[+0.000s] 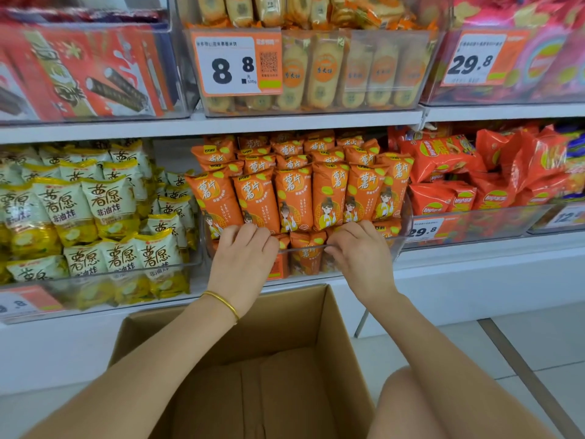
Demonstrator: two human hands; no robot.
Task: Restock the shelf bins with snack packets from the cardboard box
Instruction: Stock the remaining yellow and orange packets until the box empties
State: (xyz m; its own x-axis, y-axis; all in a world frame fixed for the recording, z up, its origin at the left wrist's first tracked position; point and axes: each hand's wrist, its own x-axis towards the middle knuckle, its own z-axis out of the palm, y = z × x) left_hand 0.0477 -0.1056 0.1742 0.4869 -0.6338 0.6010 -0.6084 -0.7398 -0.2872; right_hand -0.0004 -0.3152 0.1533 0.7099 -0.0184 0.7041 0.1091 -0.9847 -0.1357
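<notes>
**Fingers.** The fingers point(235, 231) of the left hand point(243, 251) are bent forward over the front rim of the clear bin point(302, 247), and their tips are hidden at the foot of the front row. The right hand point(359, 248) is curled the same way at the same rim, a little to the other side. Whether either hand is gripping a packet, gripping the rim, or only pressing cannot be told.

**Task item.** The orange packets point(294, 198) stand upright in close rows directly above and behind both sets of fingers. More lie flat beneath the fingers against the bin's front wall. The cardboard box point(285, 312) sits open below the wrists, and no packets show in the visible part of its floor. On this evidence the bin is judged nearly or fully stocked, and the step in hand is judged to be squaring up the front row.

**Handling.**
- The packets are judged light, air-filled and soft-walled, with a slick film skin and brittle contents.
- Squeezing the middle risks crushing.
- The better hold is the crimped seam at top or bottom, or flat pressure across several faces at once.
- The tight rows are likely to topple forward if one packet is pulled.

**Pose.** Both forearms reach forward and up from the box, with wrists level and palms down. A gold bracelet point(223, 304) sits on the left wrist.

**Adjacent.** There are yellow packets point(104, 204) beyond the left fingers and red packets point(443, 160) beyond the right.
</notes>
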